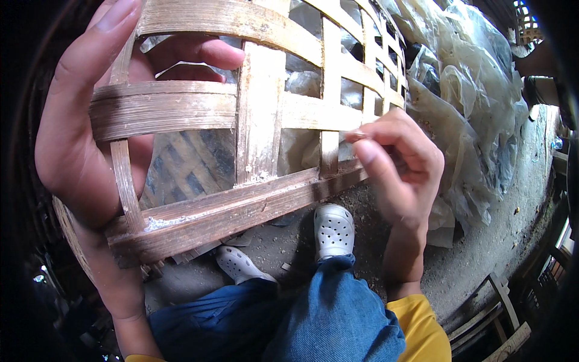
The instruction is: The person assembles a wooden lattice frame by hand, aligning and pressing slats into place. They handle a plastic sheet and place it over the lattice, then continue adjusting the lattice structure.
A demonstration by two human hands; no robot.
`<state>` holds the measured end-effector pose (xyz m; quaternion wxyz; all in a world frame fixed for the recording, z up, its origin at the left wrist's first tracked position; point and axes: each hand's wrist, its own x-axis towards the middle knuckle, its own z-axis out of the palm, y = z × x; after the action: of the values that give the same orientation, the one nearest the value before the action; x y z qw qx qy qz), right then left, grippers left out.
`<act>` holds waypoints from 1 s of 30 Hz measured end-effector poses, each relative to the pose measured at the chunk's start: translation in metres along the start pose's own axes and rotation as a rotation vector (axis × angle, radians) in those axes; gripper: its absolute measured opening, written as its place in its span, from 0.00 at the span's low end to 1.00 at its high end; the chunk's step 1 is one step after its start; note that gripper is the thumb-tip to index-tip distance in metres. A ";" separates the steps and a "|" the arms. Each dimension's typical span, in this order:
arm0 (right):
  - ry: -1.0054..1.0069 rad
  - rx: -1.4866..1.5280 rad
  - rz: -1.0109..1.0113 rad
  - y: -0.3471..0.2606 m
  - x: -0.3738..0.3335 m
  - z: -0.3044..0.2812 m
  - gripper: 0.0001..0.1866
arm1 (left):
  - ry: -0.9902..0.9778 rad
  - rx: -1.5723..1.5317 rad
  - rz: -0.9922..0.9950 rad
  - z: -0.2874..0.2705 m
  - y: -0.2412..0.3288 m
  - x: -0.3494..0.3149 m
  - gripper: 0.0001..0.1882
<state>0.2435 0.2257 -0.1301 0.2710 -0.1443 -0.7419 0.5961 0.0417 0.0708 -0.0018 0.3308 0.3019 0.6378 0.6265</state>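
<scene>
A woven bamboo basket (260, 120) with wide, open gaps is tilted up in front of me, its slats crossing at right angles. Along its lower edge runs a thick double bamboo rim (241, 212), with whitish dust lying in the groove. My left hand (78, 139) grips the basket at its left side, thumb in front and fingers reaching through the gaps from behind. Close to the rim's right part, my right hand (407, 163) is closed in a pinch, slightly blurred. A small brownish bit shows at its fingertips, too small to name.
Crumpled clear plastic sheeting (458, 90) is heaped at the far right. My white clogs (333, 231) stand on a dusty floor (476, 256) strewn with chips. Bamboo or wooden strips (494, 320) lie at the lower right.
</scene>
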 end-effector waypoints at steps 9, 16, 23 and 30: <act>-0.135 -0.139 -0.534 -0.015 0.042 0.039 0.20 | 0.102 0.022 -0.008 0.018 0.004 0.000 0.33; -0.173 -0.072 -0.542 -0.004 0.044 0.044 0.15 | 0.094 0.015 -0.025 0.006 -0.004 -0.002 0.34; -0.174 -0.084 -0.565 -0.004 0.041 0.051 0.11 | 0.091 -0.027 -0.051 0.000 -0.006 -0.001 0.34; -0.176 -0.212 -0.593 0.001 0.037 0.043 0.13 | 0.119 -0.053 -0.034 0.002 -0.007 0.001 0.34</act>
<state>0.1888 0.2109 -0.1287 0.3511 0.1025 -0.8302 0.4208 0.0427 0.0722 -0.0088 0.3107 0.2445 0.6444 0.6545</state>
